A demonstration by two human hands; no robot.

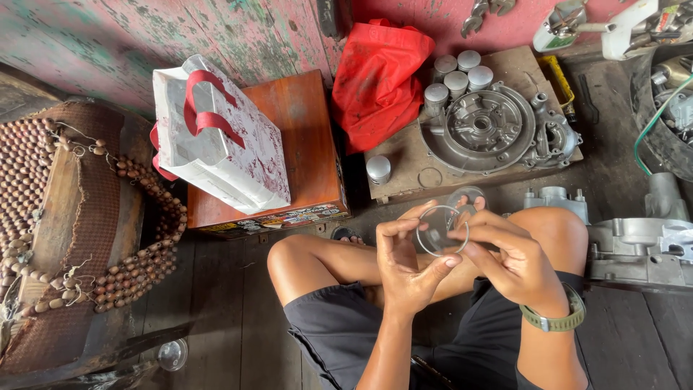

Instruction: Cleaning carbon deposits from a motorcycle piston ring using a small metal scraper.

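Two hands at lower centre: left hand [406,261] and right hand [505,254] together pinch one thin metal ring [442,230]; its far edge blurs against the floor. Knees crowd both sides; board of engine parts [404,155] just beyond.

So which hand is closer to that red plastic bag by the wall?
Left. The left hand is below the red plastic bag; the right hand is farther off to the side.
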